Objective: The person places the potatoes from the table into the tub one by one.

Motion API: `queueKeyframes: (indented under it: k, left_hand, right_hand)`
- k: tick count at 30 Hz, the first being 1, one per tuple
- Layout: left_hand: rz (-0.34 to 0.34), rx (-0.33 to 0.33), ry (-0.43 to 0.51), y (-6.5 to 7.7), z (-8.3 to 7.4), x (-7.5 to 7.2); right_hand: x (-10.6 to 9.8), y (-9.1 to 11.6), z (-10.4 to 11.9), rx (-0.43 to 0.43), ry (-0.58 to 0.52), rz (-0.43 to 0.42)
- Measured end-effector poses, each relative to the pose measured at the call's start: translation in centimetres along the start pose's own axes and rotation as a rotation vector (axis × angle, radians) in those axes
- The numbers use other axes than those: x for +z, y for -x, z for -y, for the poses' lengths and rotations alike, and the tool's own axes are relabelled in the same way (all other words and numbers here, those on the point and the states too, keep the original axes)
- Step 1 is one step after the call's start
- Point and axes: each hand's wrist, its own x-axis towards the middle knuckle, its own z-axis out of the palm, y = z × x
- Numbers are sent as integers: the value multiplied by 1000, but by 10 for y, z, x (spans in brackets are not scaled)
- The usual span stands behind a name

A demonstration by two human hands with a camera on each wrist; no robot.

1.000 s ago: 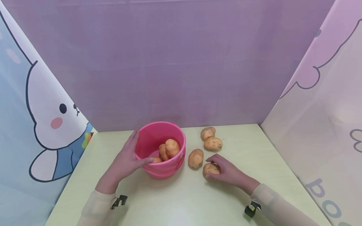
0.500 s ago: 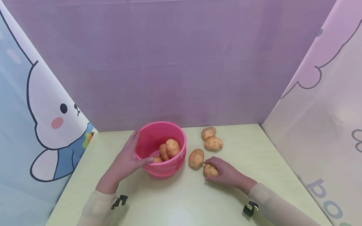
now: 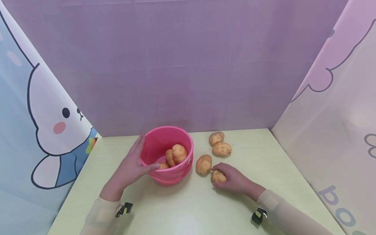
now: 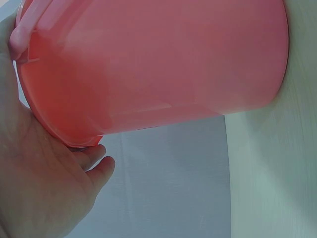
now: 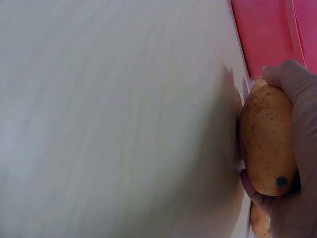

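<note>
A pink bucket [image 3: 170, 178] stands on the table with several potatoes inside, among them a rounded one [image 3: 179, 154] near its right wall. My left hand [image 3: 133, 166] holds the bucket by the left side of its rim, thumb over the near edge; the left wrist view has the same hand [image 4: 49, 173] against the rim. To the right of the bucket, my right hand [image 3: 235, 179] grips a potato [image 3: 218, 176] between thumb and fingers. This potato [image 5: 270, 141] shows brown specks and a dark spot at one end in the right wrist view, close over the tabletop.
Another potato [image 3: 203, 164] lies between the bucket and my right hand. Farther back, two potatoes, a smaller one [image 3: 216, 138] and a longer one [image 3: 221, 149], lie together. A purple backdrop [image 3: 188, 71] rises behind the pale table [image 3: 176, 212], with printed panels at both sides.
My right hand has moved slightly left and its fingers have closed more tightly round the potato. The left hand and the bucket stay put.
</note>
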Motion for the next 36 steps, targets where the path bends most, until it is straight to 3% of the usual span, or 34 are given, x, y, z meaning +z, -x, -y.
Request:
queueKeyframes:
  k: [19,30,36]
  left_hand:
    - [0,2,11,1,-1,-1]
    - [-1,2,9,1,-3,-2]
    - [4,5,-6,2,-2,-2]
  right_hand:
    - [-23,-10,19,-37,-32,-82]
    - [-47,-29,38,-124,-76,-143]
    - [-59,-41,50,-127,-129,-156]
